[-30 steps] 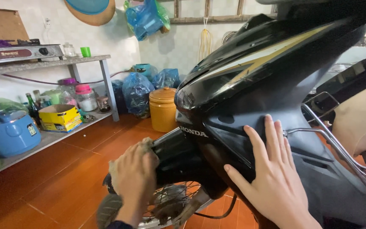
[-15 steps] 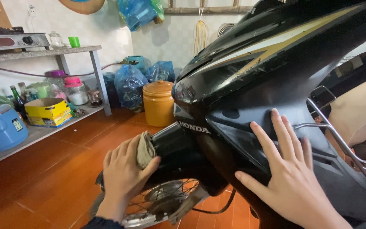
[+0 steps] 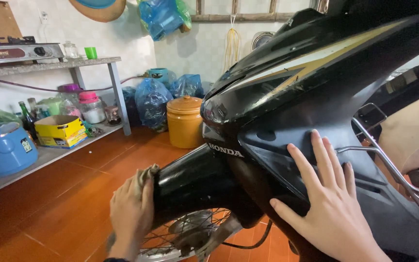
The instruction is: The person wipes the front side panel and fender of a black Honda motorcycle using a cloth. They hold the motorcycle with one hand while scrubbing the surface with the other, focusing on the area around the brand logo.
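A black motorbike fills the right of the head view, its front shield (image 3: pixel 287 102) glossy with a pale stripe. My left hand (image 3: pixel 131 211) presses a small grey-brown cloth (image 3: pixel 146 175) against the black front mudguard (image 3: pixel 195 187), just above the spoked front wheel (image 3: pixel 183 237). My right hand (image 3: pixel 328 201) lies flat with fingers spread on the side panel of the shield, beside a chrome basket frame (image 3: pixel 389 162).
An orange lidded jar (image 3: pixel 184 121) and blue plastic bags (image 3: pixel 152 102) stand against the tiled wall. A grey shelf unit (image 3: pixel 73 65) at left carries a stove, a blue cooker (image 3: pixel 3 148), a yellow box (image 3: pixel 60 131) and jars. The floor is red-brown tile.
My left hand with the cloth has slid along the mudguard, to its front edge. My right hand has stayed flat on the side panel. The view has shifted slightly.
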